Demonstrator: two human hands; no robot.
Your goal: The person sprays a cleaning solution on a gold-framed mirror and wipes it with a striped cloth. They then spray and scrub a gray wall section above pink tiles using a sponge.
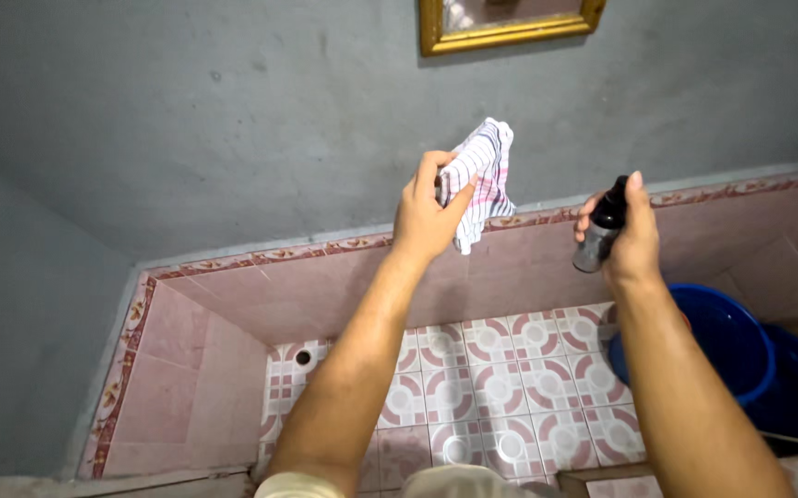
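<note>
My left hand [427, 214] is raised toward the grey wall and grips a white cloth [484, 175] with thin dark and pink stripes, which hangs bunched above the fingers. My right hand [634, 235] holds a small dark spray bottle [600, 229] upright, index finger resting on its top. Both hands are up at about the same height, a short way apart. A gold-framed mirror [510, 32] hangs on the wall above them.
Below is a pink-tiled basin with patterned floor tiles [473, 387] and a round drain hole [303, 357] in the left corner. A blue bucket [726, 341] stands at the right. A decorated tile border [270, 254] runs along the wall.
</note>
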